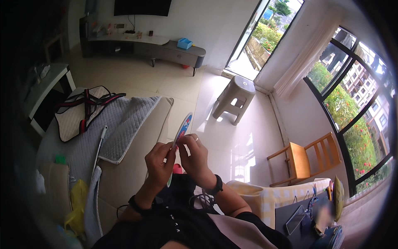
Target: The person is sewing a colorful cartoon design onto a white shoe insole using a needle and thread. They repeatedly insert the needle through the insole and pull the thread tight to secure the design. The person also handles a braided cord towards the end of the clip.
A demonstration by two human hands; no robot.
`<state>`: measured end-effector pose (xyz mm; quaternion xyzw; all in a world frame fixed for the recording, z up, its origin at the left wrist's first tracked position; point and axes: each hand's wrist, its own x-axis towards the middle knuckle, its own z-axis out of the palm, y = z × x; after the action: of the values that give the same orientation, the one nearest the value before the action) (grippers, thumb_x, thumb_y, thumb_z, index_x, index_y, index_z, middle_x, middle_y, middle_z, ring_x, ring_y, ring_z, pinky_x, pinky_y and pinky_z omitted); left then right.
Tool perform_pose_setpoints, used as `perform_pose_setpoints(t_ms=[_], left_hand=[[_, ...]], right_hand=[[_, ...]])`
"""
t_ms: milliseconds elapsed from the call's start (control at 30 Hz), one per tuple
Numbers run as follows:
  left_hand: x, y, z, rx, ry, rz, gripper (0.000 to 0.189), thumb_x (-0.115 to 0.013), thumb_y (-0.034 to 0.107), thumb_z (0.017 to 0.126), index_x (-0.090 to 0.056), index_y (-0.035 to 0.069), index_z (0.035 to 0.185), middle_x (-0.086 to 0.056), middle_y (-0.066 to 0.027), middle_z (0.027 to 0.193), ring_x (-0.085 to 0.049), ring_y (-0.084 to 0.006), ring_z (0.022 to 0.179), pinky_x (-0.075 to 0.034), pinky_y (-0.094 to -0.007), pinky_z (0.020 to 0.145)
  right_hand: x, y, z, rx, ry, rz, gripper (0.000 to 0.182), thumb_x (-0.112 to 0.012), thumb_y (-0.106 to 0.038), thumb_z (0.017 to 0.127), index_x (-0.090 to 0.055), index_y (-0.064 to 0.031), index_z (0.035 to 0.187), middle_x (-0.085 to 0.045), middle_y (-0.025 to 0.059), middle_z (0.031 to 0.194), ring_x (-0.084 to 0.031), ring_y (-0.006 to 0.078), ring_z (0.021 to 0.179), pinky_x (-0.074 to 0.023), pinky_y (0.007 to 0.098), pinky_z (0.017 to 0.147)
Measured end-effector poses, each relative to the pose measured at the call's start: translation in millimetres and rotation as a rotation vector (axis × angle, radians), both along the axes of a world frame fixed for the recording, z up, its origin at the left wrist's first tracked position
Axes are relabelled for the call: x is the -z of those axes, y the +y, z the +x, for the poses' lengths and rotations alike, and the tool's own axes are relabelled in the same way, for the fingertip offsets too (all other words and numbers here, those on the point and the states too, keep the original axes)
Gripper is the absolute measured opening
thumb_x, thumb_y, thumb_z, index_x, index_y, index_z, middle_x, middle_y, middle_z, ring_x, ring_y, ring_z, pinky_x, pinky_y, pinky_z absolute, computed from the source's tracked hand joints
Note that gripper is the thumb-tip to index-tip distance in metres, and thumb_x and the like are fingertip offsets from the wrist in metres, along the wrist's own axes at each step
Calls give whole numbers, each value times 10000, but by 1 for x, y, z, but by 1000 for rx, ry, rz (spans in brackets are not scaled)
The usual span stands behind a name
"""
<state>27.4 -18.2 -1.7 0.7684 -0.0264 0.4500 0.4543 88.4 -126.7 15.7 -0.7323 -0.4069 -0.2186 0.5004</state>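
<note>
In front of my body I hold a thin, round-edged printed panel [183, 125], tilted nearly edge-on. Its rim is pale and its face is blue with red and white print; what exactly it is cannot be told. The fingertips of my left hand [159, 158] pinch it from the left side. My right hand [194, 152], with a ring on one finger, grips its face from the right, thumb and fingers close together. A green edge shows below, by my left wrist. My fingers hide the panel's middle. Both wrists wear black bands.
A sofa [133, 149] on the left carries a quilted cover, a strapped pad [90, 109], a metal pole [99, 146] and a yellow bag [76, 202]. A plastic stool [239, 93] and a wooden chair [300, 160] stand ahead right. A phone [294, 219] lies on the dark tabletop at right.
</note>
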Motion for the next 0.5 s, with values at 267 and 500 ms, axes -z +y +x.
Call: perform_pose_setpoints(t_ms=[267,500], left_hand=[[-5,21,-6,321,28,-289,19,-563,2,876,-574,-6,890,-575,-72,767,-582,-138,708,-452,-246,643],[-10,20,-11,517,107,-98,19,-563,-1,870,-573,-4,886,-575,-93,797,-586,-172,729,-459,-258,656]], right_hand=[[-28,-37,7,-179,519,418,57,-592,-24,852,-583,5,901,-606,47,876,-572,110,796,-459,238,728],[-21,-42,0,-844,1087,292,212,-658,-133,848,-607,13,992,-614,60,971,-617,117,857,-508,218,769]])
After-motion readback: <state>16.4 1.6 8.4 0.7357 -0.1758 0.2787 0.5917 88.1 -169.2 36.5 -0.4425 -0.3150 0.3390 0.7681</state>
